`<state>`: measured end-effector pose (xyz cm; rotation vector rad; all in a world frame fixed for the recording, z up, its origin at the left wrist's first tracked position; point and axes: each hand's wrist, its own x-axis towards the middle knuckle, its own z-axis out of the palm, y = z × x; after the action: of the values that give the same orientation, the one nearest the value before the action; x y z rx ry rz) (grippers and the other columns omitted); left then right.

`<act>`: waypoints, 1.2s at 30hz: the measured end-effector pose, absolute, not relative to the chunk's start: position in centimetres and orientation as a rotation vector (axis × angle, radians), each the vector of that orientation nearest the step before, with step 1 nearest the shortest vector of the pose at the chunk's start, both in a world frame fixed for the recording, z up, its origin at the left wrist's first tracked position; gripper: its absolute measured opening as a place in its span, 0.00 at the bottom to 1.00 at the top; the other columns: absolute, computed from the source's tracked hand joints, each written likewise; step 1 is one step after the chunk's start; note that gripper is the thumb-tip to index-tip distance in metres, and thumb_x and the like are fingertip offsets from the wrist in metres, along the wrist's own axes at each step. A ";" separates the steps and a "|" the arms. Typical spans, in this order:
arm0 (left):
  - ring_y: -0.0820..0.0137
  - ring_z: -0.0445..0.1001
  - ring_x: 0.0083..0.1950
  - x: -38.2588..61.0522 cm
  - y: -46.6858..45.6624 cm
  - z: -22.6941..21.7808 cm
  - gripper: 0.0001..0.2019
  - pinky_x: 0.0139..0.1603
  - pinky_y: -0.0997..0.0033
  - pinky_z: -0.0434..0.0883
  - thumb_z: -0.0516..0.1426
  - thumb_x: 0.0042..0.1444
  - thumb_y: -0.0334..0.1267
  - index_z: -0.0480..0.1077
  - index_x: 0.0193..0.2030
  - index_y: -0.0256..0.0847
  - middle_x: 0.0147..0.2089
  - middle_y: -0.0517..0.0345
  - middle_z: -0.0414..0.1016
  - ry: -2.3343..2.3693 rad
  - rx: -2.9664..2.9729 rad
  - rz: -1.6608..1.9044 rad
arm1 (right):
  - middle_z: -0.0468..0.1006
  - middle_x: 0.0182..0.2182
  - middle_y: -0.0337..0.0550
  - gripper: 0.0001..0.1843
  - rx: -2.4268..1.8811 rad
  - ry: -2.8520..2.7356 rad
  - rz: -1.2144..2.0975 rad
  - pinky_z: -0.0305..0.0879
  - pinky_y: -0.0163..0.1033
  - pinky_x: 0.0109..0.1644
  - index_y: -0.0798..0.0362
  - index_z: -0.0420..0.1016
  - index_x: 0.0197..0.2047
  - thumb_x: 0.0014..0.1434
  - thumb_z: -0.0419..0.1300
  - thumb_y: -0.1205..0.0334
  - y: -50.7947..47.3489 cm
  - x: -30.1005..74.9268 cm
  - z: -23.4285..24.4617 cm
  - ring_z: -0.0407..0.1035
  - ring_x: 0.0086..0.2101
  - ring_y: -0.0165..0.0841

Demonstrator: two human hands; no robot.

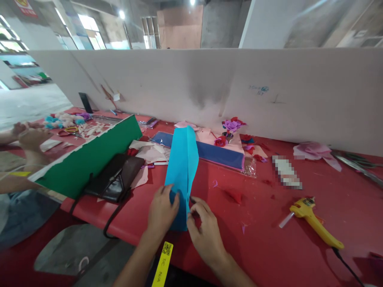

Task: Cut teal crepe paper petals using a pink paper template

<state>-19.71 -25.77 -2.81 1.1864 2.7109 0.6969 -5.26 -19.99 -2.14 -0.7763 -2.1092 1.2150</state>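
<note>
A long bright-blue sheet of paper (179, 163), folded lengthwise, lies on the red table in front of me, with its right flap lifted along the fold. My left hand (163, 209) holds the near left part of the sheet, fingers curled over it. At the near right edge, my right hand (206, 227) pinches the paper between thumb and fingers. The exact grip of the left fingertips is partly hidden.
A yellow glue gun (317, 227) lies at right, its cord trailing forward. Left are a dark leather bag (116, 177) and a standing green board (92, 155); beyond it are another person's hands (31, 137). Paper roses (231, 125) and a dark-blue packet (221, 155) sit behind.
</note>
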 end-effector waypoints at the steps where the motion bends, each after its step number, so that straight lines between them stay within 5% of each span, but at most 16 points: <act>1: 0.55 0.72 0.53 -20.4 -26.1 -3.0 0.20 0.51 0.59 0.68 0.51 0.63 0.44 0.68 0.55 0.34 0.51 0.39 0.73 2.767 1.146 0.694 | 0.76 0.46 0.52 0.05 -0.821 -2.074 1.263 0.69 0.43 0.48 0.51 0.65 0.31 0.57 0.52 0.68 -19.8 -5.1 -2.2 0.72 0.47 0.41; 3: 0.52 0.72 0.53 -21.5 -26.6 -3.3 0.21 0.50 0.57 0.68 0.53 0.61 0.47 0.69 0.53 0.32 0.50 0.38 0.74 2.817 1.058 0.654 | 0.78 0.42 0.50 0.04 -0.916 -2.012 1.375 0.71 0.40 0.39 0.51 0.67 0.37 0.59 0.52 0.65 -19.4 -4.8 -2.4 0.75 0.41 0.39; 5: 0.55 0.73 0.50 -21.9 -26.8 -3.3 0.20 0.47 0.60 0.69 0.54 0.60 0.45 0.69 0.54 0.33 0.48 0.41 0.75 2.748 1.010 0.700 | 0.78 0.45 0.49 0.15 -0.965 -1.990 1.427 0.72 0.40 0.37 0.52 0.66 0.51 0.60 0.54 0.62 -18.9 -4.8 -2.5 0.75 0.40 0.39; 8: 0.61 0.75 0.46 -21.0 -26.2 -2.8 0.18 0.46 0.65 0.69 0.52 0.62 0.39 0.69 0.56 0.36 0.48 0.45 0.75 2.639 1.054 0.824 | 0.73 0.55 0.49 0.29 -0.905 -2.109 1.348 0.70 0.46 0.52 0.51 0.61 0.64 0.58 0.55 0.65 -18.2 -5.2 -2.9 0.71 0.51 0.41; 14: 0.60 0.76 0.45 -16.9 -24.2 -1.5 0.22 0.43 0.66 0.70 0.48 0.62 0.34 0.65 0.62 0.35 0.50 0.44 0.72 2.585 1.219 0.697 | 0.76 0.52 0.55 0.32 -0.891 -2.219 1.269 0.65 0.48 0.59 0.61 0.72 0.57 0.48 0.49 0.77 -17.3 -5.8 -4.4 0.72 0.51 0.41; 19: 0.63 0.75 0.43 -15.9 -23.8 -2.0 0.24 0.44 0.66 0.70 0.44 0.60 0.27 0.65 0.63 0.34 0.47 0.44 0.72 2.461 1.262 0.912 | 0.78 0.49 0.56 0.29 -0.937 -2.178 1.296 0.66 0.46 0.58 0.62 0.76 0.53 0.49 0.49 0.75 -16.8 -5.6 -4.5 0.73 0.50 0.41; 25: 0.64 0.74 0.47 -18.9 -25.8 -3.7 0.24 0.47 0.64 0.72 0.49 0.61 0.36 0.61 0.65 0.40 0.51 0.47 0.73 2.389 1.006 1.350 | 0.76 0.50 0.53 0.27 -0.985 -2.109 1.187 0.71 0.39 0.50 0.60 0.75 0.55 0.54 0.49 0.68 -15.9 -4.3 -3.0 0.73 0.48 0.39; 30: 0.56 0.69 0.53 -19.1 -26.9 -4.2 0.19 0.54 0.54 0.69 0.50 0.61 0.39 0.72 0.56 0.37 0.52 0.43 0.70 2.621 1.155 1.068 | 0.73 0.50 0.54 0.27 -1.035 -2.123 1.116 0.74 0.37 0.37 0.59 0.72 0.58 0.57 0.48 0.66 -16.2 -3.0 -2.9 0.75 0.39 0.37; 36: 0.56 0.68 0.50 -13.9 -24.5 -1.6 0.17 0.49 0.58 0.69 0.53 0.58 0.37 0.72 0.53 0.42 0.50 0.45 0.69 2.480 1.506 0.547 | 0.72 0.53 0.54 0.26 -1.044 -2.169 1.000 0.69 0.49 0.56 0.57 0.72 0.59 0.58 0.51 0.67 -17.1 -2.2 -4.3 0.70 0.51 0.43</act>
<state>-13.95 -24.52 -1.65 1.5060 2.4798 0.5467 -2.25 -17.08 -4.31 -1.0437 -2.1687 0.9997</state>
